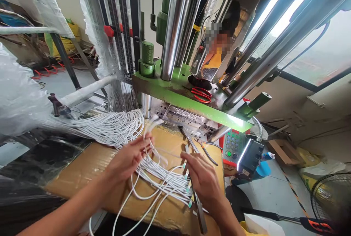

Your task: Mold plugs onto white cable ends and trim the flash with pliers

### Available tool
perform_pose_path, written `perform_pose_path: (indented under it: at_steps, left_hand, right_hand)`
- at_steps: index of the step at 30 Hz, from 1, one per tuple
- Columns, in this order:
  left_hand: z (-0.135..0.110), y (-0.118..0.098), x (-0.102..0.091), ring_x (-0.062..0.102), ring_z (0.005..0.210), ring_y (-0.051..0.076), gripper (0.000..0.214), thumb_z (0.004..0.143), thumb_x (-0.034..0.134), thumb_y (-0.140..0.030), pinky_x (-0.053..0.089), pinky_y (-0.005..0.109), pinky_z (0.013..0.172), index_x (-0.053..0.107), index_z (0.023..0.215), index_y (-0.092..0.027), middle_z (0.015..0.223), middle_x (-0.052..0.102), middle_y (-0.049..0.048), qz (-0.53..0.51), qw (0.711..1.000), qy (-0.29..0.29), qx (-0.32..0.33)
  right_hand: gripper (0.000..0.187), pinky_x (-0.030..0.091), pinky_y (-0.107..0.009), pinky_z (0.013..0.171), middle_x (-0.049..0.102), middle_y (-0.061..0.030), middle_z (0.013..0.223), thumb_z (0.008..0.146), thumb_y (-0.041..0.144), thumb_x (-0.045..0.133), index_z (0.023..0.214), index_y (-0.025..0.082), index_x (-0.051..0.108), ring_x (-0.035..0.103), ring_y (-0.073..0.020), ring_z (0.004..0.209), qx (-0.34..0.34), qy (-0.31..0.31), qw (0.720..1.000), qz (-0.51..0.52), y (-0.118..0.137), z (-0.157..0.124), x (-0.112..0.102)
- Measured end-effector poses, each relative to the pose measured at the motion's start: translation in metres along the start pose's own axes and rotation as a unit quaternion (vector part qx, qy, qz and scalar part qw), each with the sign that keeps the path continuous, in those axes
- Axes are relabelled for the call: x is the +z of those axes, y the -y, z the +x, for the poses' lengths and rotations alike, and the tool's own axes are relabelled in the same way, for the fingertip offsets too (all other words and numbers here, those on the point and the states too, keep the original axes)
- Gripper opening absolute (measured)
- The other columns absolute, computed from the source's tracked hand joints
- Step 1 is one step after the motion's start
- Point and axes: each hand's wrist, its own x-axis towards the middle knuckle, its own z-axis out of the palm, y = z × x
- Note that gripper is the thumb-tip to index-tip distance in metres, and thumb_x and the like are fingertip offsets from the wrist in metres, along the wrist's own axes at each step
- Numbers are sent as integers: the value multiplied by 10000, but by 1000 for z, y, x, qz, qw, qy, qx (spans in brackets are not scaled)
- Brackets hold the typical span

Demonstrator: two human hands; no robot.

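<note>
White cables (pixel 115 130) sprawl over the cardboard (pixel 79 170); whether the mold (pixel 183 117) holds any, I can't tell. My left hand (pixel 127 159) pinches a few strands, my right hand (pixel 201 177) half-open by the teal tips (pixel 189 204).

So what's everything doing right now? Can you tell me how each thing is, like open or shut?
Left hand: fingers closed around some cables.
Right hand: held over the cable ends, fingers spread.
White cables: loose heap, ends fanned out.
Cardboard sheet: lying flat under the cables.
Red-handled scissors: lying on the press plate.
Pliers: lying on the cardboard, handles apart.
Green press plate: raised above the mold.
Metal mold: open, cavities showing.
</note>
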Motion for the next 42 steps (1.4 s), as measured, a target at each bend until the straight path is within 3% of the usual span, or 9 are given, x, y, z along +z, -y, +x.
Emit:
perform_pose_path:
  at_steps: [9,14,21,23,26,30,33,38,42]
  left_hand:
    - [40,-119,-14,616,840,122,245,760,713,-301,407,223,586,675,994,-238,970,717,-76,99,902,-112,405]
    - [75,-143,-25,587,946,117,388,782,633,-405,403,287,747,600,1146,-275,783,679,-105,144,881,-145,426]
    - [46,-62,-12,590,1080,208,380,794,632,-487,499,317,787,618,1141,-334,979,706,-17,184,903,-99,376]
    - [28,-21,5,612,1034,227,342,856,579,-462,510,321,793,642,1139,-282,1089,691,28,294,895,49,332]
    - [15,32,28,646,913,240,313,862,569,-385,486,329,806,707,1079,-207,1039,709,74,527,765,294,226]
    - [16,73,41,645,910,271,333,794,608,-279,460,342,826,709,1105,-216,970,718,74,647,648,330,230]
    - [19,80,40,658,838,255,293,790,612,-258,486,333,789,725,1054,-199,892,716,72,651,649,319,230]
    - [32,59,29,396,1351,320,747,679,774,-329,314,419,1131,509,1368,-209,1479,421,127,607,708,257,255]
    - [47,25,27,352,1389,293,791,718,750,-419,332,404,1138,427,1427,-278,1559,297,74,590,708,280,270]
  right_hand:
    - [387,496,-358,797,703,-183,1045,883,89,357,1107,88,672,676,-258,907,268,-78,937,-208,-104,24,12]
    - [375,435,-448,897,660,-204,1095,867,105,395,1103,106,687,581,-327,1079,280,-82,918,-270,-105,2,3]
    - [415,492,-382,753,696,-105,1028,768,365,643,1167,255,665,663,-310,890,346,82,931,-83,-48,-101,25]
    - [495,489,-395,825,678,-121,1131,724,277,643,1218,232,636,643,-338,1013,368,114,922,-48,-39,-118,33]
    - [478,447,-429,943,657,-148,1184,742,174,531,1211,174,623,604,-334,1110,378,74,923,-17,-32,-122,37]
    - [549,425,-448,1014,632,-151,1254,699,191,561,1245,142,585,570,-333,1180,402,18,908,117,-29,-114,36]
    - [648,394,-455,1063,563,-153,1357,662,250,667,1292,133,564,495,-352,1271,400,-29,894,198,-32,-114,36]
    - [669,477,-401,964,585,-119,1339,686,240,735,1330,166,567,530,-343,1225,358,-4,901,245,-45,-107,24]
    - [695,524,-319,667,716,-68,1007,694,225,712,1364,167,535,653,-229,772,330,46,902,276,-51,-72,4]
